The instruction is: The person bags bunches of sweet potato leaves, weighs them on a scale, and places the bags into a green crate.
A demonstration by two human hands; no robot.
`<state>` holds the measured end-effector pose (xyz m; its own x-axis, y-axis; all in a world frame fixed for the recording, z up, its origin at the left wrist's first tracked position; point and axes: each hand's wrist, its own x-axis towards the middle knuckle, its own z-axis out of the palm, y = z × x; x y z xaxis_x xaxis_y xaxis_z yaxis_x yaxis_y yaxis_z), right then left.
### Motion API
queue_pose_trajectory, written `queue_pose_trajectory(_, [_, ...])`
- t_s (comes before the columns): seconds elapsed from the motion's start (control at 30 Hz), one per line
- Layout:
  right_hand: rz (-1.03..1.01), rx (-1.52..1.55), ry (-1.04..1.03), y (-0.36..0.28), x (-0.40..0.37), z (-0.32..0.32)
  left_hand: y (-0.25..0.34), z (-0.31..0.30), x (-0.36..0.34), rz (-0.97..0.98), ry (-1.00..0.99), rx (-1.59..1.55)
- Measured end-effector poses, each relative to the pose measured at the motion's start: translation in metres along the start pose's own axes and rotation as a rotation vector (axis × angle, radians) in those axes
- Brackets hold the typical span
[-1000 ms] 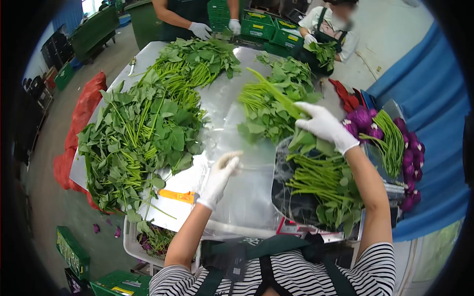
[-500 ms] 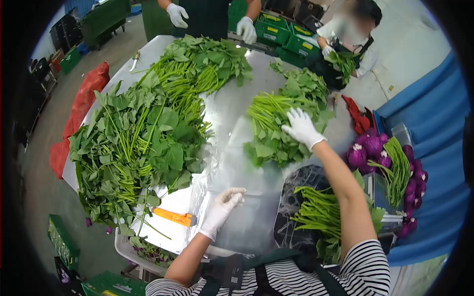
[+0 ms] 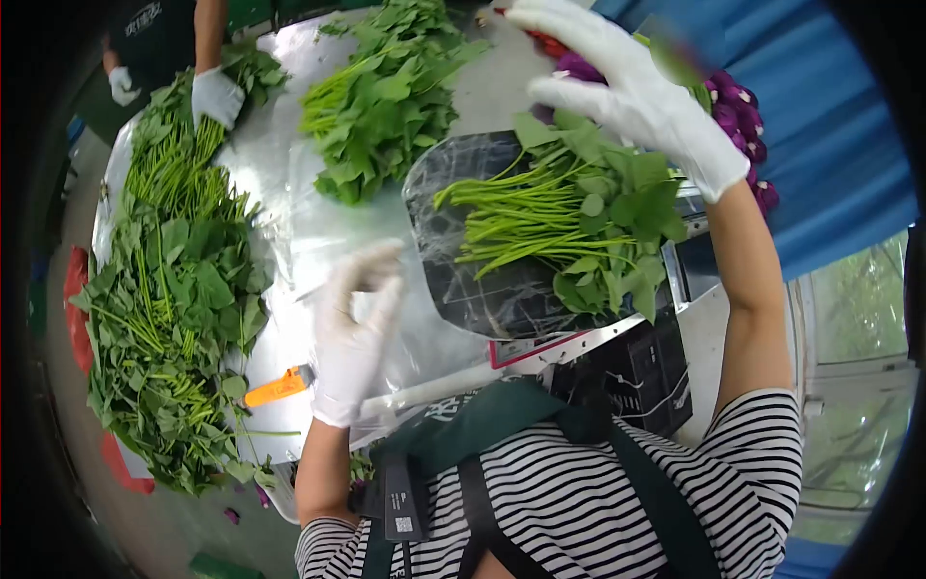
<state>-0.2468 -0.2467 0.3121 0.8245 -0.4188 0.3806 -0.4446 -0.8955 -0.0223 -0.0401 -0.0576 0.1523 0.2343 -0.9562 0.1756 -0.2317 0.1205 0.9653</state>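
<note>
Both my hands wear white gloves. My right hand is spread above a bunch of leafy greens, near its leaves, with nothing visible in it. The bunch lies on a black marble-patterned plate, its green stems pointing left. Left of the plate, my left hand hovers over the metal table with curved fingers and thumb apart, holding nothing. Close to its wrist lies an orange-handled cutter. Beyond the plate sits a second pile of greens.
A large heap of greens covers the table's left side. A co-worker's gloved hand touches its far end. Purple round things hang by the blue curtain. A black box with cables is beneath the plate's near edge.
My view has swung right. My right hand has left the middle pile and is now over the bunch on the plate. The co-worker's hand has come down onto the left heap.
</note>
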Motion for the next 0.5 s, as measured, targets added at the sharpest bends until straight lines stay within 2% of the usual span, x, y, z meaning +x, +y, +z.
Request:
queue_pose_trajectory(0.07, [0.031, -0.074, -0.001, 0.002, -0.028, -0.016, 0.012, 0.027, -0.006, 0.188, -0.095, 0.078])
queue_pose_trajectory(0.13, [0.167, 0.141, 0.046, 0.003, -0.049, -0.035, 0.027, 0.055, -0.010, 0.305, -0.340, 0.238])
queue_pose_trajectory(0.23, [0.273, 0.175, 0.148, 0.012, -0.071, -0.051, 0.011, 0.104, -0.027, 0.470, -0.582, 0.506])
queue_pose_trajectory(0.33, [0.315, 0.321, 0.152, 0.011, -0.087, -0.058, -0.006, 0.134, -0.035, 0.600, -0.541, 0.620])
queue_pose_trajectory(0.4, [0.335, 0.314, 0.103, 0.011, -0.094, -0.051, -0.021, 0.146, -0.033, 0.658, -0.521, 0.713])
queue_pose_trajectory(0.47, [0.145, 0.035, 0.044, 0.028, -0.100, -0.023, -0.026, 0.151, -0.030, 0.711, -0.499, 0.810])
queue_pose_trajectory(0.5, [0.076, -0.077, -0.069, 0.033, -0.101, -0.011, -0.026, 0.152, -0.028, 0.745, -0.513, 0.819])
